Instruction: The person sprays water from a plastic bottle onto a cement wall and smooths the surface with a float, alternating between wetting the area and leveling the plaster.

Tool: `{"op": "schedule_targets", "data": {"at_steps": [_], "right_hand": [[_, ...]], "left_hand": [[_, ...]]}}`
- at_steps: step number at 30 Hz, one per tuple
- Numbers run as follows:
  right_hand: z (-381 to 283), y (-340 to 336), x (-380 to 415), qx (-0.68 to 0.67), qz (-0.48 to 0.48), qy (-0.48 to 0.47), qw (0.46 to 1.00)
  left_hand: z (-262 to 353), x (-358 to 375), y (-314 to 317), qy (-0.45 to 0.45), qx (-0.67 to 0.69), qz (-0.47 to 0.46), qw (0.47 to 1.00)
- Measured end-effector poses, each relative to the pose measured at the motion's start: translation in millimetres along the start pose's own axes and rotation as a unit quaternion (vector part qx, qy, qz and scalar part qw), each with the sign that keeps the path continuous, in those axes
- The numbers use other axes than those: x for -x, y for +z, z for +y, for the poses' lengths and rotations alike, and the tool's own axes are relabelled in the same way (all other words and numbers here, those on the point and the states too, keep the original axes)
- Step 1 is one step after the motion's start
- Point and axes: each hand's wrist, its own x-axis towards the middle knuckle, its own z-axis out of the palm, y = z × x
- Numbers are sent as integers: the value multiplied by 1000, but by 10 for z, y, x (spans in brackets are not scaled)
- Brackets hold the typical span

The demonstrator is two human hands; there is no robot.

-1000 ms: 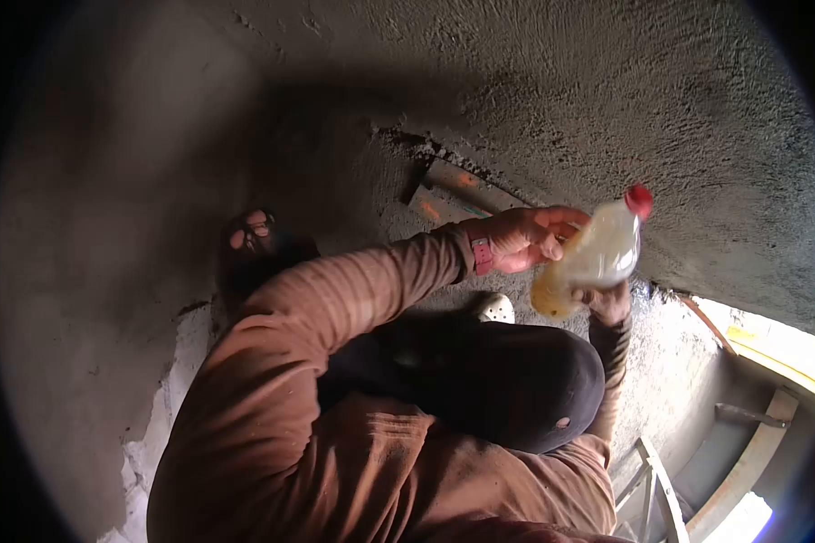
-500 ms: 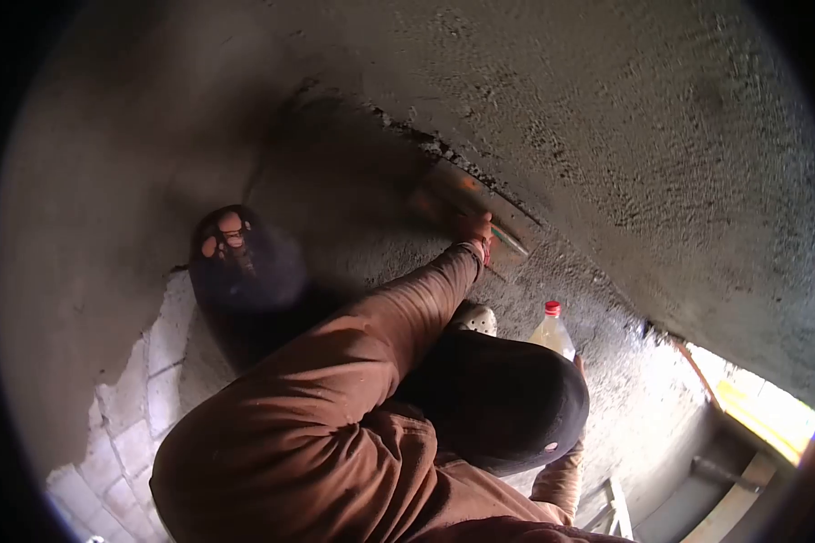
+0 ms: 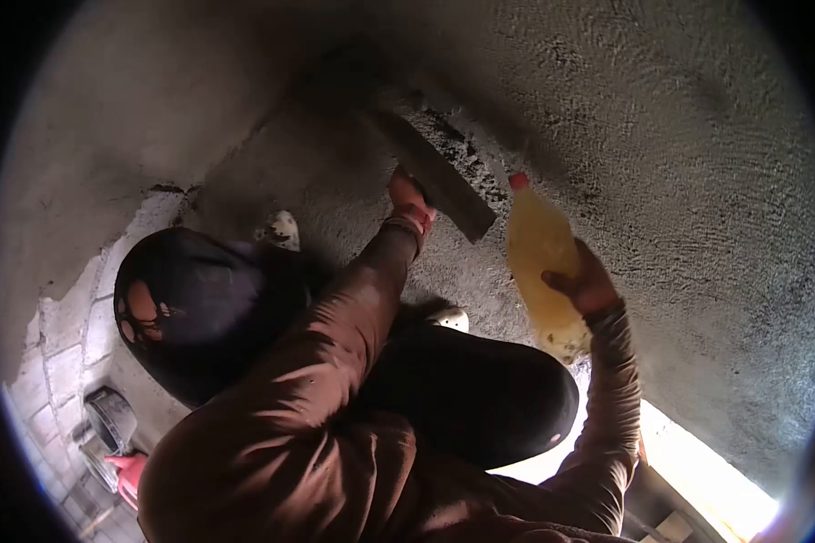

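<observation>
My left hand (image 3: 409, 195) is closed around the handle of a plastering trowel (image 3: 448, 185), whose long grey blade is tilted off the surface. Beside the blade runs a strip of rough, crumbly mortar (image 3: 469, 154) along the foot of the plastered wall (image 3: 661, 181). In my right hand (image 3: 590, 282) is a plastic bottle (image 3: 536, 244) of cloudy yellowish liquid. The bottle tips with its red cap (image 3: 518, 181) toward the mortar strip, and a faint spray seems to show near the cap. My fingers wrap its lower half; some are hidden behind it.
My bent knees (image 3: 471, 394) are between my arms, with shoes on the grey floor below. At lower left are bare blocks (image 3: 68, 344), a dark bucket (image 3: 111, 421) and a red object (image 3: 129, 475). Bright light enters through an opening (image 3: 697, 471) at lower right.
My right hand has raised the bottle from beside my knee up to the wall's foot. The trowel has shifted left and its blade has tilted away from the surface. My view has turned somewhat.
</observation>
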Motion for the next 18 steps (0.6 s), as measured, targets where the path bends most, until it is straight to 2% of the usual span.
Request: {"op": "schedule_targets", "data": {"at_steps": [1,3,6,7,9,13,15,16,18], "right_hand": [[-222,-114,-135,3,-3,-2,1000],[-670,-252,-328,-217,-132,54,966],[-918,-292,-567,-247,-133,24,960],[-1078,-289,-578,-242,-132,24,961],[-1361,-265,-575,-370,-147,56,916],[-1350,-261,-543,-384,-151,91,906],[-1268,-274,-416,-283,-89,75,952],[-1135,-222,-333,-283,-50,55,956],[-1360,-195,-137,-263,43,39,963]], "left_hand": [[-28,-31,0,3,4,1,1000],[-143,-65,-74,37,47,-35,998],[-224,-195,-207,8,-27,3,1000],[-213,-205,-179,7,-22,0,1000],[-186,-193,-148,-28,23,50,998],[-306,-273,-154,-56,66,60,994],[-356,-231,-24,8,16,121,993],[-420,-272,-25,4,19,125,992],[-573,-394,-57,45,-143,170,974]]}}
